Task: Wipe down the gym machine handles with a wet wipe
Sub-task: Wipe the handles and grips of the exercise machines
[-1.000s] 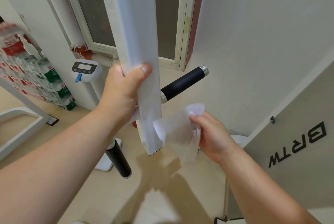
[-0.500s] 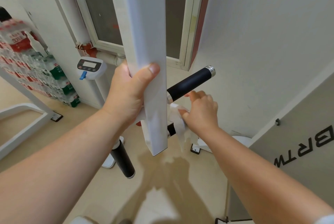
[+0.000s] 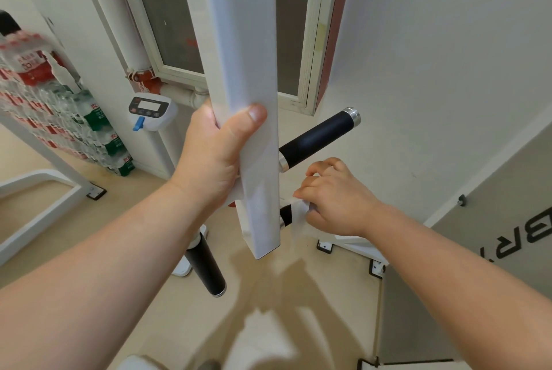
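Two hands at work: your left hand (image 3: 215, 160) grips the white post (image 3: 245, 41), your right hand (image 3: 337, 202) wraps the wet wipe (image 3: 298, 215) round the lower handle (image 3: 286, 215) beside that post, so the next move is probably sliding outward.

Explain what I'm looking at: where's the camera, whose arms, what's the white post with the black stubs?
The camera is worn on a person's head and looks forward and down, so both bare arms are theirs. The left hand grips the white post, which is part of a gym machine. The black stubs are its handles. The upper handle sticks out to the right, and the near handle points down toward the floor. The right hand holds a wet wipe wrapped round a third handle, which is mostly hidden. Behind, packs of bottled water are stacked by the wall.
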